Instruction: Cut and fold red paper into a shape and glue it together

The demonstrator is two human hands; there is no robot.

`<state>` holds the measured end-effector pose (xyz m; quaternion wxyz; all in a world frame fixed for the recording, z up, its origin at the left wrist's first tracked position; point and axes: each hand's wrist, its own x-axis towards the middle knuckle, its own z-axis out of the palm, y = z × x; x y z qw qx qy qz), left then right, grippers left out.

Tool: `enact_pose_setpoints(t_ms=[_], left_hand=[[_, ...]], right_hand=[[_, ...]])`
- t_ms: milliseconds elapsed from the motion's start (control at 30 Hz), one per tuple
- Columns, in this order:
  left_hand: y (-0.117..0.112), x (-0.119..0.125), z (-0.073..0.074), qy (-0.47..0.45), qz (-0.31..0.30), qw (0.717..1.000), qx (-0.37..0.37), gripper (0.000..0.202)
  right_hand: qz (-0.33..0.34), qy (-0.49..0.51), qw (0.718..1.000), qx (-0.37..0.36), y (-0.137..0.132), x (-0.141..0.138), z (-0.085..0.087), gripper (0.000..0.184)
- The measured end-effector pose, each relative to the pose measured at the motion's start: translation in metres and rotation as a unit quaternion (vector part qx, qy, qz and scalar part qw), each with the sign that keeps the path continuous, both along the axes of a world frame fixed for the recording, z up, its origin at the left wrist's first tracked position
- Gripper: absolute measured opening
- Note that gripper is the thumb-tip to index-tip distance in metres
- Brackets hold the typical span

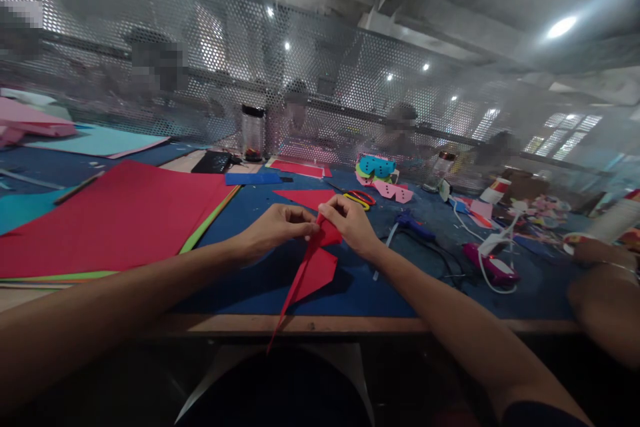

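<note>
Between my two hands is a folded piece of red paper (316,275), its long narrow end hanging down past the front edge of the table. My right hand (349,221) pinches its upper tip between thumb and fingers. Just left of that, my left hand (283,230) has its fingertips closed on the paper's near edge. Behind the hands lies a flat red paper piece (300,197) with a pointed end, partly covered by my right hand. Scissors (361,199) with red and yellow handles rest right beyond my right hand.
Large red sheets (120,220) are stacked at left. A blue glue gun (416,227) with its cable and a magenta power strip (493,263) lie at right. Cut paper masks (377,167) and a jar (253,133) stand near the mesh partition. Another person's arm (605,287) rests far right.
</note>
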<state>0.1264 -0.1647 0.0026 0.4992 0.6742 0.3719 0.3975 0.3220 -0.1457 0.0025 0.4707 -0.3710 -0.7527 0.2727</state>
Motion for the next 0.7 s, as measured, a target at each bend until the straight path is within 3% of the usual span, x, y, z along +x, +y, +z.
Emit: enact_pose_setpoints(t_ms=[333,700], left_hand=[[0.0004,-0.0012,-0.0009,0.006,-0.014,1.000,0.004,0.018],[0.0008,-0.0021,-0.0007,0.014,0.010,1.000,0.017,0.021]], right_hand=[[0.034,0.070,0.995,-0.069,0.0058,-0.0010,-0.0043,0.030],[0.021,-0.043,0.999,-0.017,0.0001,-0.0002,0.0025,0.033]])
